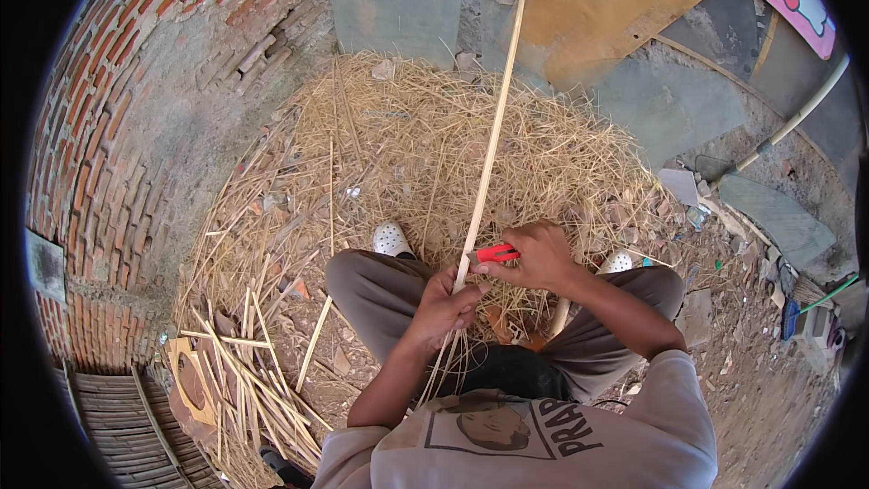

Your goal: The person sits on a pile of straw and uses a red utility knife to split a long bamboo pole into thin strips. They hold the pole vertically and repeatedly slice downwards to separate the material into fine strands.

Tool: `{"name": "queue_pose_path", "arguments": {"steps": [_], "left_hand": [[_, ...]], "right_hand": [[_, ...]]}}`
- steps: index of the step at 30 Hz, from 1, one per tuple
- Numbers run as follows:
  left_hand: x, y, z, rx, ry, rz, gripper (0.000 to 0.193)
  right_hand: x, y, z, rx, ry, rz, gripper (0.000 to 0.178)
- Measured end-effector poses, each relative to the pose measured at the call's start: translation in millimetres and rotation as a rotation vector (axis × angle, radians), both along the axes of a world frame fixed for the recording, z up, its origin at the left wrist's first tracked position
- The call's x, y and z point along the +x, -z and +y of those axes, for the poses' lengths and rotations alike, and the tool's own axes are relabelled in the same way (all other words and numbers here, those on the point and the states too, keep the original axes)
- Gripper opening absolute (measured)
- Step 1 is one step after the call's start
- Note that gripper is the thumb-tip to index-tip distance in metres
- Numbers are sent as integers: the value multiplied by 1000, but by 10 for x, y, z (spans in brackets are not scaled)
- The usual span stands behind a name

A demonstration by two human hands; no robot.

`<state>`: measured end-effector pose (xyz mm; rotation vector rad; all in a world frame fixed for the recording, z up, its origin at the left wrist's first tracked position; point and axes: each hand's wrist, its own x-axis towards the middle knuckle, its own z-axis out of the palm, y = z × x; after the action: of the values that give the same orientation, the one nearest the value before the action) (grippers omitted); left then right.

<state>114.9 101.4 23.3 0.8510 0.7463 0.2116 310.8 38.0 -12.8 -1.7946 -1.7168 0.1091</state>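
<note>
A long, pale bamboo strip (493, 131) slants up and away from my lap, its far end reaching toward the grey panels. My left hand (440, 311) is closed round its lower part, and thin split ends trail below the fingers. In my right hand (540, 254) is a red utility knife (499, 254), gripped with its blade pointing left. The blade meets the strip just above my left fingers. How deep it sits in the bamboo I cannot tell.
Dry shavings (407, 136) cover the ground ahead of my crossed legs. Cut bamboo strips (244, 376) lie heaped at the lower left, by a brick wall (109, 163). Grey panels (396, 4) lean at the back. At right are rubble and a blue-headed broom (790, 319).
</note>
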Motion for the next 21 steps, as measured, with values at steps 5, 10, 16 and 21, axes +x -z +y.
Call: {"name": "queue_pose_path", "arguments": {"steps": [5, 10, 16, 21], "left_hand": [[73, -49, -48, -64, 33, -44, 25], [94, -107, -56, -109, 74, -15, 13], [-56, -68, -187, -86, 102, 0, 17], [-89, -94, -108, -204, 106, -75, 20]], "right_hand": [[119, 18, 10, 70, 9, -130, 66], [233, 44, 89, 144, 145, -228, 70], [210, 20, 67, -11, 133, -145, 69], [221, -30, 82, 163, 23, -216, 68]]}}
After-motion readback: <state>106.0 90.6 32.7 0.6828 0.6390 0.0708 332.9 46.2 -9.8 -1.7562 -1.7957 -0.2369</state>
